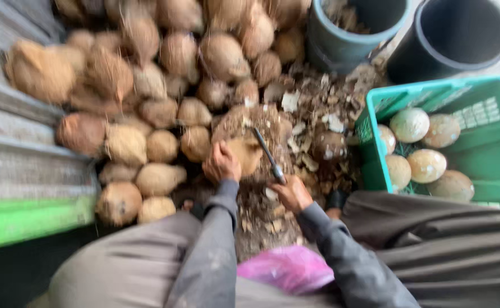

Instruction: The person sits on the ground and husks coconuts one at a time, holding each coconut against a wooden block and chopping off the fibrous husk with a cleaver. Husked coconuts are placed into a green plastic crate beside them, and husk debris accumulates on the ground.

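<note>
Near the middle of the frame the left hand point(221, 162) is clenched over a brown coconut point(245, 153) that rests on a mound of husk scraps point(295, 114), pinning it in place from its left side. The right hand point(293, 194) is wrapped around the handle of a knife point(268, 155), whose dark blade slants up and to the left until its tip sits just beside the coconut's upper edge; the picture is blurred, so whether the edge is actually biting into the shell is hard to say. The coconut looks hard, rounded and fairly heavy for its size, with a rough fibrous skin that should give the palm good purchase but lets the ball roll if it is held only from above, so a grip across its broad side, fingers kept away from the blade's path, seems the safer hold. A large pile of unpeeled coconuts point(147, 85) fills the upper left of the frame. At the right a green crate point(489, 142) holds several pale, scraped coconuts point(409, 125), and two dark buckets point(449, 34) stand along the top edge.
</note>
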Tool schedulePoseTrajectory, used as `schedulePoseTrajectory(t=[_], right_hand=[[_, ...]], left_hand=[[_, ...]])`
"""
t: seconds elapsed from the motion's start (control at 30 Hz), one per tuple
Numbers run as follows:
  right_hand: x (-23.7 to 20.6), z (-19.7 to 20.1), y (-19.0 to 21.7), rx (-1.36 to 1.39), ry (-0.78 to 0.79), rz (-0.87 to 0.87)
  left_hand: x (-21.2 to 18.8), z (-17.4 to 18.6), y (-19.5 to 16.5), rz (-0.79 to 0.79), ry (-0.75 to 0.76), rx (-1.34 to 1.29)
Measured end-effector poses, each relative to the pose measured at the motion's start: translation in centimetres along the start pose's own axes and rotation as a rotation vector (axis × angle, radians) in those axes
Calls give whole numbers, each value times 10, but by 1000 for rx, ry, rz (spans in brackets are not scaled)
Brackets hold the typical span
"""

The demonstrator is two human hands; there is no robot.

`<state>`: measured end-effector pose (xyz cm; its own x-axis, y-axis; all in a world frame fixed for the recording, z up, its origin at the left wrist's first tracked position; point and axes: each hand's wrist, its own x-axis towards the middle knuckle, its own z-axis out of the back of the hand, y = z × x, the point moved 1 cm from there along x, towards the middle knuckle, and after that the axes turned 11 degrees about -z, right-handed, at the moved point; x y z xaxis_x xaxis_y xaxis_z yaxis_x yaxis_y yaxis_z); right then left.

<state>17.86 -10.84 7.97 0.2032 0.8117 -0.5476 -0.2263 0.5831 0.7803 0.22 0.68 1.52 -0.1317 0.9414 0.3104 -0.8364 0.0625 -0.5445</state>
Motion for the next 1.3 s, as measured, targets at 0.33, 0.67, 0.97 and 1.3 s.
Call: schedulePoseTrajectory(t=[0.33, 0.67, 0.97, 1.3], right_hand=[[3, -14, -19, 222, 88, -53], [-24, 23, 27, 54, -138, 272], [-14, -7, 11, 290, -124, 239], [-2, 16, 4, 731, -86, 312]], left_hand=[[5, -9, 0, 313, 225, 49], [15, 15, -16, -24, 67, -6], [11, 10, 4, -172, 87, -88], [5, 8, 10, -259, 60, -113]])
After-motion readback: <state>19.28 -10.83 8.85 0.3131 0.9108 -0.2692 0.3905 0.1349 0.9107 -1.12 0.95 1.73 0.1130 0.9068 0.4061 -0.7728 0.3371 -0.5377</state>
